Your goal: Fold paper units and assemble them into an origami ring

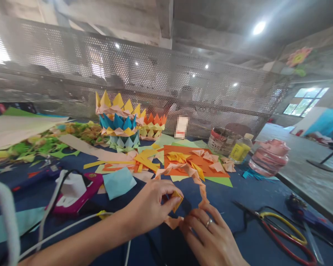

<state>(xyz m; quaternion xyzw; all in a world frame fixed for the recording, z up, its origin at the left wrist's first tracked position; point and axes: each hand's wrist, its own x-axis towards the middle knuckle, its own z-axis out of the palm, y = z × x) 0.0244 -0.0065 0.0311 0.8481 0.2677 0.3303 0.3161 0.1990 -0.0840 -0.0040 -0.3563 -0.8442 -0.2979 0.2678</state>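
Observation:
My left hand [151,205] pinches a small folded yellow paper piece [177,200] between thumb and fingers. My right hand [211,236], with a ring on one finger, holds the near end of a curved chain of folded peach paper pieces [195,177] down on the dark blue table [233,192]. The chain arcs away from my hands toward an orange sheet [183,153] that carries more folded yellow and peach pieces.
Stacked paper crowns [119,120] stand at the back, with a smaller orange one [152,125] beside them. A light blue sheet [118,181], a pink device [80,192] with white cables, scissors [283,229], a glue bottle [240,147], a basket [220,139] and pink tape rolls [269,157] lie around. A perforated metal screen [155,81] closes the far side.

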